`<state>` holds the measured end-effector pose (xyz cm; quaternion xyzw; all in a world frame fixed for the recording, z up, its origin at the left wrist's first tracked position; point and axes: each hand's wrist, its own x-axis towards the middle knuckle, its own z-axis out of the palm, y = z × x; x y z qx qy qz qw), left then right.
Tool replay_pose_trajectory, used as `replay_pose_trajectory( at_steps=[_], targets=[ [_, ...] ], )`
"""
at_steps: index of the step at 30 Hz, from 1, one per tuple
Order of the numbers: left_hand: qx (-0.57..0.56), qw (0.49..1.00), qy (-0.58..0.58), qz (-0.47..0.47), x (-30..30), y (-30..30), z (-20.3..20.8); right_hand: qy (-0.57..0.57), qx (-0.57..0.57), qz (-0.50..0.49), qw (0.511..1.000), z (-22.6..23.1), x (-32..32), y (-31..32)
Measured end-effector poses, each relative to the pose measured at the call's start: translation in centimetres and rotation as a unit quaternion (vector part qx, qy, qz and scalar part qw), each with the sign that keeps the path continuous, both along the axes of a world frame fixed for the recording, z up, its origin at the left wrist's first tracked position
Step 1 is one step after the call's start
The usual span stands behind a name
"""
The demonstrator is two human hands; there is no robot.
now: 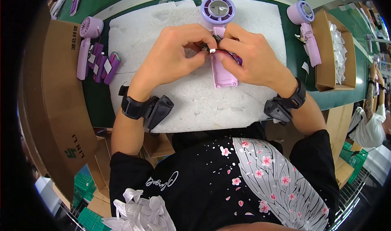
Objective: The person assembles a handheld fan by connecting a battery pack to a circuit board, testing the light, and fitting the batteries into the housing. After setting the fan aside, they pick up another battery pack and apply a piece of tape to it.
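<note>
White foam pad (183, 104) on the green table (102, 104): both hands pinch thin wires (222, 51) over 1 lilac fan (218, 35), left hand (173, 53), right hand (252, 59). Light, fragile; best held by the handle.

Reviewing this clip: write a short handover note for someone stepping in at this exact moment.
Left hand: fingertips pinched on the red and black wires with a small connector, at the open handle of the purple handheld fan.
Right hand: pinching the same wires from the other side.
The fan lies on the white foam pad, head away from the person.
Done: the fan head looks assembled.
Left: the wires lie outside the handle, which is not closed.
Nearby: opened fan with purple battery cells at left, another fan at right.
</note>
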<state>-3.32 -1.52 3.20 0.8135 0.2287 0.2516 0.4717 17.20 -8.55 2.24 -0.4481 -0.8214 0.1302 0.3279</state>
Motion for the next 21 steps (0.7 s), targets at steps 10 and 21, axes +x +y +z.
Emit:
replay_pose_trajectory(
  at_steps=[10,21],
  targets=[
    [-0.091,0.996,-0.025,-0.009,0.09,-0.04,0.00,-0.019,0.033,-0.002,0.999,-0.24,-0.15,-0.16],
    [-0.269,0.962,-0.016,0.046,-0.11,0.03,0.27,0.106,-0.030,-0.037,0.993,0.02,0.10,0.06]
  ],
)
